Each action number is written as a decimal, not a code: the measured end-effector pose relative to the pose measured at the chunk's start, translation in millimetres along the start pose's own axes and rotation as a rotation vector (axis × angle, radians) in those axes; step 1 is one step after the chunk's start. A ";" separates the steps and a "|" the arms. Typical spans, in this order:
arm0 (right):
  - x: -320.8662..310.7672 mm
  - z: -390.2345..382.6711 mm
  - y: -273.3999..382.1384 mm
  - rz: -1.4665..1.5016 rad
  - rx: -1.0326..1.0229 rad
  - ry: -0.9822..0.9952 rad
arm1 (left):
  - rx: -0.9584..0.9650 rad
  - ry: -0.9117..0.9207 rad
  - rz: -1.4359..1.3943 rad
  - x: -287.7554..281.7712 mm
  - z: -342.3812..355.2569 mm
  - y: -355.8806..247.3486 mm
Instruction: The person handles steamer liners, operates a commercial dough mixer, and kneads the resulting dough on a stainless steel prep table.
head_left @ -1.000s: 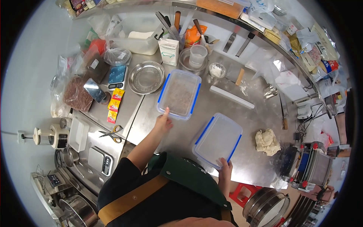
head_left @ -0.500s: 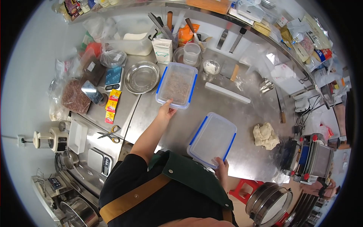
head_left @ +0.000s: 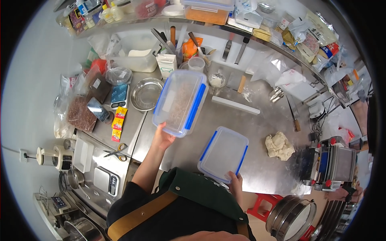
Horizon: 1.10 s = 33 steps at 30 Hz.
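Observation:
My left hand (head_left: 164, 138) grips the near end of a clear food container (head_left: 181, 100) with a lid and blue side clips. Crumbly brownish contents show through its top, and it is held tilted above the steel table. A second blue-clipped clear container (head_left: 224, 152) is at the table's front edge, its inside looking pale and cloudy. Fingers of my right hand (head_left: 236, 182) are closed on its near right corner. Well to the right sits a rough lump of dough (head_left: 280, 146), apart from both hands.
Behind the lifted container are a round metal dish (head_left: 147, 94), a carton (head_left: 167, 65) and a clear cup (head_left: 196, 64). A white bar (head_left: 235, 105) lies across the steel table (head_left: 257, 124). Scissors (head_left: 116, 153) rest at left, a roller machine (head_left: 335, 162) at right. A loaded shelf (head_left: 169, 21) overhangs the back.
My left hand has raised the container with the brownish contents, tilted it and brought it closer. The right hand stays at the second container's corner. The view has shifted slightly.

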State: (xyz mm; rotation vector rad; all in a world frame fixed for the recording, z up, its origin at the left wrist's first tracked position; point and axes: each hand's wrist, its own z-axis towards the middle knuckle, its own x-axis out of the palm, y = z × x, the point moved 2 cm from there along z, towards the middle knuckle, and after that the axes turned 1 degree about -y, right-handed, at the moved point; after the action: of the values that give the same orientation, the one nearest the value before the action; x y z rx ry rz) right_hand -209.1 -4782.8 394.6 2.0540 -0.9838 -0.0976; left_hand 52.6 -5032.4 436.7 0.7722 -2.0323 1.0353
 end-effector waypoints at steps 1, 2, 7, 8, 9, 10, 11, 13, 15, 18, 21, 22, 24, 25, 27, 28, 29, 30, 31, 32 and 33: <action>-0.1 -0.2 0.6 -0.019 0.006 -0.036 | 0.058 0.100 0.045 21.3 -13.8 -11.2; 1.4 0.1 1.2 -0.018 0.015 0.005 | 0.108 0.226 0.087 43.5 -29.5 -21.8; 6.6 5.0 6.1 -0.051 -0.042 0.043 | 0.323 0.389 0.170 174.2 -43.5 -92.5; 6.8 5.8 5.7 -0.062 -0.024 0.049 | 0.369 0.496 0.170 204.0 -40.4 -102.8; 6.9 6.0 4.9 -0.089 -0.046 0.063 | 0.429 0.441 0.200 231.7 -32.8 -113.4; 5.8 5.9 4.0 -0.106 -0.077 0.051 | 0.493 0.534 0.235 261.5 -23.9 -121.5; 5.0 6.2 2.0 -0.109 -0.079 0.072 | 0.495 0.442 0.243 286.7 -10.8 -127.5; 1.1 6.7 -3.3 -0.109 -0.077 0.029 | 0.509 0.415 0.281 332.4 17.7 -135.1; -1.0 7.8 -9.0 -0.093 -0.095 0.029 | 0.513 0.412 0.304 361.2 48.6 -136.9; -5.8 7.5 -12.2 -0.152 -0.131 -0.056 | 0.495 0.264 0.295 387.6 95.1 -143.4; -7.1 2.4 -8.5 -0.120 -0.162 -0.063 | 0.402 0.377 0.252 394.7 121.8 -146.4; -6.4 -0.1 -6.1 -0.122 -0.160 -0.029 | 0.418 0.358 0.207 395.5 127.9 -145.2; -5.7 -4.2 2.1 -0.122 -0.225 -0.050 | 0.434 0.342 0.165 395.6 133.1 -144.7; -4.3 -4.9 5.9 -0.136 -0.198 -0.043 | 0.434 0.434 0.089 397.6 132.7 -145.1; -2.6 -6.2 18.5 -0.083 -0.262 -0.035 | 0.438 0.520 0.008 398.8 127.8 -145.1; -0.9 -6.1 25.8 -0.098 -0.248 -0.008 | 0.401 0.533 -0.003 399.6 124.2 -144.7; 0.6 -5.9 35.8 -0.097 -0.268 0.009 | 0.366 0.547 -0.015 399.2 119.0 -144.1; 2.6 -6.1 47.7 -0.091 -0.301 -0.011 | 0.373 0.545 -0.020 396.1 113.3 -142.3; 6.4 -7.5 60.8 -0.103 -0.294 0.029 | 0.447 0.499 0.067 389.4 106.9 -138.3; 12.0 -10.0 78.0 -0.018 -0.344 0.095 | 0.488 0.424 0.141 381.7 99.8 -133.7; 18.0 -14.3 97.3 0.075 -0.392 0.110 | 0.594 0.453 0.295 368.5 89.3 -124.9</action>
State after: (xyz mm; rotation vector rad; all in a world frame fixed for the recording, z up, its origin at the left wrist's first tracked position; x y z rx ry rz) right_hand -250.4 -4819.0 478.2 1.6459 -0.8936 -0.1259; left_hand -89.2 -5238.0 748.1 0.4573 -1.4777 1.8425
